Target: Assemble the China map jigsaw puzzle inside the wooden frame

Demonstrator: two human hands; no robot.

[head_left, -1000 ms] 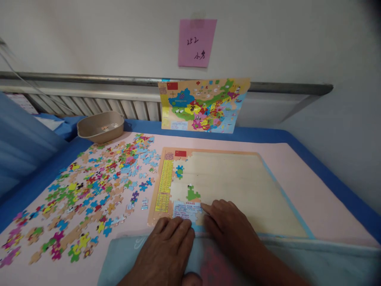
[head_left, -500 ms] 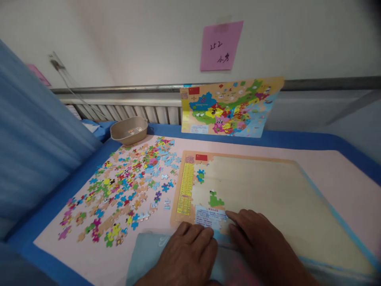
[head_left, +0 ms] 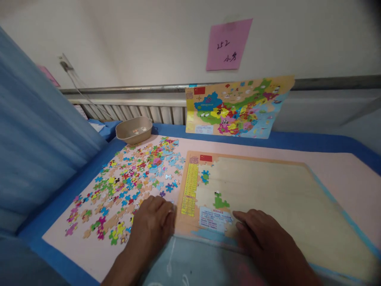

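My left hand (head_left: pixel 151 228) is over the near right edge of the loose puzzle pieces (head_left: pixel 131 174), just beside the left border of the puzzle board (head_left: pixel 262 190). Its fingers are bent together around a pale jigsaw piece, mostly hidden at the fingertips. My right hand (head_left: pixel 264 238) rests on the board's lower part, index finger stretched toward the right end of the printed text panel (head_left: pixel 212 218). No piece shows between its fingers. A green section (head_left: pixel 220 201) and a blue-green section (head_left: pixel 205 177) lie on the board's bare surface.
A beige basket (head_left: pixel 134 130) with a few pieces stands at the back left. The full map picture (head_left: pixel 238 109) leans against the wall rail. A blue curtain (head_left: pixel 38 119) hangs at the left. Pale blue fabric (head_left: pixel 178 262) covers the near side.
My left hand has moved left and away, from the board's near edge to the loose pieces. My right hand stays at the text panel. The view has shifted slightly left.
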